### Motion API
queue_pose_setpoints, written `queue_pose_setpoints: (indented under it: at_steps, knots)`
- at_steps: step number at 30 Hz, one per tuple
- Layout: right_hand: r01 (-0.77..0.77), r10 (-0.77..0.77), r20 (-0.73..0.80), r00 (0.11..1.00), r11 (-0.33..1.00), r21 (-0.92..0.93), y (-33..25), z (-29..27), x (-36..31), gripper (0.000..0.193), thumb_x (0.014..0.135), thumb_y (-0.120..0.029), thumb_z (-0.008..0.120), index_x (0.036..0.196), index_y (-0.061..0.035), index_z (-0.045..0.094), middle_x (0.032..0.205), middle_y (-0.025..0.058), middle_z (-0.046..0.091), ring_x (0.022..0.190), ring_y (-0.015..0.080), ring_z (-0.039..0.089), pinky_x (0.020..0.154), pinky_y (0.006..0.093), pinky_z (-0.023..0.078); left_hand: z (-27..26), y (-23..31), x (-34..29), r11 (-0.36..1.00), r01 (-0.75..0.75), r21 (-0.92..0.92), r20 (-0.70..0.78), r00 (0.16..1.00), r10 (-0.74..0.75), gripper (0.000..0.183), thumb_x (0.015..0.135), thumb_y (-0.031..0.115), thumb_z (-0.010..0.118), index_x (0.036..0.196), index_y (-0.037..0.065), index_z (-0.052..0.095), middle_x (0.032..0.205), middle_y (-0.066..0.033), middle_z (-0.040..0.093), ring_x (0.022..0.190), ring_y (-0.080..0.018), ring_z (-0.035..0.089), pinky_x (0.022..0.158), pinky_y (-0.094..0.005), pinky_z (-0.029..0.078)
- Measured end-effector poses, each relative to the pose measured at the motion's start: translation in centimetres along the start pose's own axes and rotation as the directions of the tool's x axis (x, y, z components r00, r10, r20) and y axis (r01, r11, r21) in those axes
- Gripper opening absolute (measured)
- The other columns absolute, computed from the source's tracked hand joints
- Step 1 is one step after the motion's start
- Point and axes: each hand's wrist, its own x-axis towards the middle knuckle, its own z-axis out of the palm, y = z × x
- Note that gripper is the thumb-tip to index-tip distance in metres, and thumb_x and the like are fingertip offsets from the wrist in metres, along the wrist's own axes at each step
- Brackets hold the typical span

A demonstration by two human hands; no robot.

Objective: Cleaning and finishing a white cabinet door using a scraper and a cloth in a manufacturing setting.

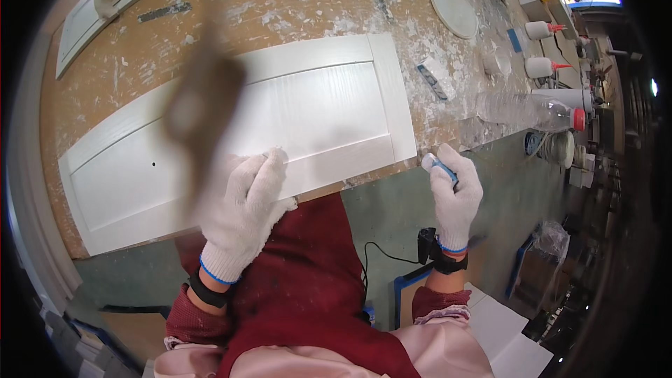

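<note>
A white framed panel (308, 108) with a curved far edge lies on the bench. My left hand (241, 199), in a white knit glove, is over its near edge. The fingers are curled closed, and whatever may be in them is hidden. Off the panel's near right corner, my gloved right hand (455, 192) is closed around a small blue object (445, 171) with a whitish end, its kind unclear. A blurred brown shape (206, 101) crosses in front of the panel and hides part of it and of the area beside my left hand.
The bench top (294, 7) is spotted with white residue. A small block (435, 78), a round whitish disc (453, 10) and a clear bottle (525, 112) with a red cap lie to the right. White squeeze bottles (540, 67) are beyond. Another white panel (87, 24) is at far left.
</note>
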Motion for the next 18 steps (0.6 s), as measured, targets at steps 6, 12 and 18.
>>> queue_pose_setpoints:
  at_steps: [6, 12, 18]
  knots:
    - [0.025, -0.011, -0.093, 0.996, 0.989, 0.149, -0.2, 0.6, 0.9, 0.034, 0.083, 0.005, 0.064, 0.117, 0.0021, 0.066, 0.102, 0.0091, 0.064, 0.088, 0.0136, 0.061, 0.077, 0.0257, 0.05, -0.7, 0.1, -0.2, 0.999, -0.052, -0.002, -0.004, 0.999, 0.052, 0.084, 0.052, 0.025, 0.086, 0.13, 0.011, 0.059, 0.114, -0.0046, 0.062, 0.106, -0.0279, 0.058, 0.09, -0.0405, 0.047]
    - [0.043, -0.037, -0.037, 0.999, 0.988, 0.152, -2.1, 0.8, 2.7, 0.036, 0.082, 0.006, 0.063, 0.117, 0.002, 0.065, 0.103, 0.0102, 0.065, 0.091, 0.0151, 0.062, 0.08, 0.0269, 0.05, -1.4, 0.5, -2.0, 0.993, -0.108, -0.038, 0.034, 0.993, 0.11, 0.075, 0.057, 0.023, 0.085, 0.127, 0.01, 0.061, 0.116, -0.0068, 0.06, 0.105, -0.0283, 0.058, 0.093, -0.0445, 0.049]
    - [0.133, -0.135, 0.086, 0.987, 0.991, 0.025, -3.7, 0.9, 6.3, 0.035, 0.082, 0.004, 0.062, 0.116, 0.0027, 0.064, 0.103, 0.0106, 0.065, 0.092, 0.0159, 0.062, 0.081, 0.0279, 0.05, -5.1, -2.4, -4.6, 0.999, -0.029, 0.04, 0.084, 0.996, 0.025, 0.064, 0.067, 0.029, 0.08, 0.123, 0.006, 0.061, 0.116, -0.012, 0.059, 0.11, -0.0347, 0.057, 0.102, -0.0518, 0.045]
